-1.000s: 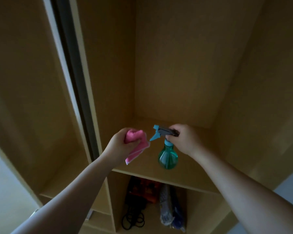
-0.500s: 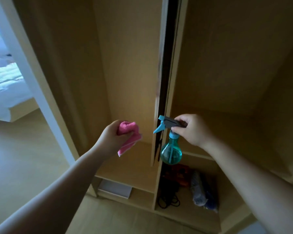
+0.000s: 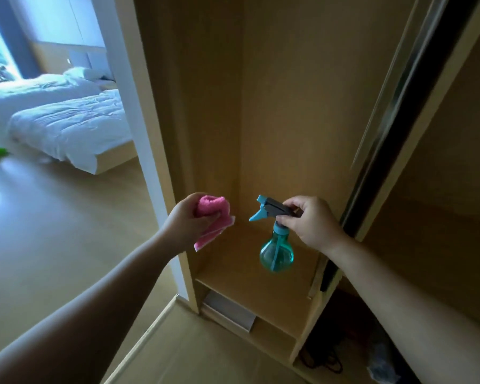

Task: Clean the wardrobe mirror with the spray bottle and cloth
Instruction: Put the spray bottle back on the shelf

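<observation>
Bottle (image 3: pixel 276 250) dangles, my right hand (image 3: pixel 313 220) pinching trigger head; may slip. My left hand (image 3: pixel 189 217) grips cloth (image 3: pixel 214 214). Mirror unseen; spray could wet wardrobe shelf (image 3: pixel 250 278).

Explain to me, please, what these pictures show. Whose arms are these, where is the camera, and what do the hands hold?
No machine is here: these are a person's two bare arms. The camera sits on the person's head and looks forward and down, so you see the arms as the person does. The left hand grips a bunched pink cloth. The right hand holds a teal spray bottle by its top, the round body hanging below. Both are held before an open wooden wardrobe. The dark strip at the right is the edge of its sliding door. Dark cords lie in the bottom compartment, lower right. Through the doorway at the left stands a white bed. No mirror face shows plainly.
</observation>
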`<state>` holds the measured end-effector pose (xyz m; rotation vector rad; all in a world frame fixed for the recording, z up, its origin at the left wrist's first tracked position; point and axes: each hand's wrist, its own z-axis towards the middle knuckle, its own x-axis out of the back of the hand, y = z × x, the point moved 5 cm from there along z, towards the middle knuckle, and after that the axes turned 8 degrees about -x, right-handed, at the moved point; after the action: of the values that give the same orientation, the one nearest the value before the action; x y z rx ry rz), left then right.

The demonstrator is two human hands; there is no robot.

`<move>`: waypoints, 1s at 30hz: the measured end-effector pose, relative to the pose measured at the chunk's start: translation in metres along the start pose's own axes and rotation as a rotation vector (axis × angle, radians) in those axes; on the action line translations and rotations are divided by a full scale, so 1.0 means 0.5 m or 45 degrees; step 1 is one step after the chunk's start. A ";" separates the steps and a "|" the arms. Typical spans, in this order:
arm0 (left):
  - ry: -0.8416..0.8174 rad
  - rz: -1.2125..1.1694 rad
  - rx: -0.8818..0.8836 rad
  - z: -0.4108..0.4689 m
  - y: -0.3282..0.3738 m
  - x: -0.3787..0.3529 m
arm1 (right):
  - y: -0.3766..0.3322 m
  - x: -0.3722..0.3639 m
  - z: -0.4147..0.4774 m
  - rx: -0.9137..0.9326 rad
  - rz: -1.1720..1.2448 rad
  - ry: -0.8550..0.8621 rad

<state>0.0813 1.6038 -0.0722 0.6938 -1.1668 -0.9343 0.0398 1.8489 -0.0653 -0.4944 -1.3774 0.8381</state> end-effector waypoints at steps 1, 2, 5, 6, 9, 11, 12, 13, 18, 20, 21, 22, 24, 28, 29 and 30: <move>0.003 0.009 -0.002 0.009 -0.006 0.010 | -0.002 -0.007 0.015 0.009 -0.005 0.014; 0.012 0.016 -0.004 0.018 -0.013 0.018 | -0.001 -0.015 0.029 0.013 -0.011 0.026; 0.029 0.015 -0.026 0.048 -0.033 0.037 | 0.003 -0.031 0.065 0.015 -0.047 0.053; 0.024 0.010 -0.036 0.059 -0.041 0.040 | 0.005 -0.035 0.076 0.011 -0.053 0.063; -0.024 0.010 -0.033 0.095 -0.082 0.045 | 0.018 -0.049 0.100 -0.032 -0.065 0.106; -0.063 -0.004 -0.024 0.124 -0.115 0.045 | 0.029 -0.061 0.108 -0.082 -0.074 0.136; -0.082 -0.008 -0.018 0.139 -0.133 0.044 | 0.035 -0.069 0.110 -0.114 -0.073 0.157; -0.104 -0.010 -0.021 0.155 -0.149 0.043 | 0.041 -0.078 0.110 -0.149 -0.074 0.183; -0.321 -0.045 -0.071 0.223 -0.214 0.026 | 0.075 -0.135 0.082 -0.365 -0.103 0.313; -0.399 -0.094 -0.069 0.237 -0.236 0.017 | 0.085 -0.159 0.067 -0.468 -0.128 0.343; -0.432 -0.131 -0.063 0.239 -0.244 0.013 | 0.089 -0.170 0.059 -0.508 -0.137 0.359; -0.464 -0.157 -0.071 0.240 -0.253 0.006 | 0.094 -0.179 0.050 -0.545 -0.150 0.370; -0.514 -0.176 -0.085 0.237 -0.275 -0.005 | 0.106 -0.204 0.031 -0.604 -0.192 0.378; -0.591 -0.254 -0.026 0.214 -0.354 -0.043 | 0.147 -0.259 -0.003 -0.671 -0.243 0.391; -0.601 -0.277 -0.009 0.205 -0.377 -0.056 | 0.163 -0.275 -0.010 -0.682 -0.247 0.381; -0.606 -0.285 0.017 0.196 -0.404 -0.071 | 0.182 -0.294 -0.017 -0.693 -0.247 0.365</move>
<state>-0.0666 1.5429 -0.2336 0.6387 -1.5329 -1.3294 0.0301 1.7957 -0.2299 -0.8482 -1.3507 0.2114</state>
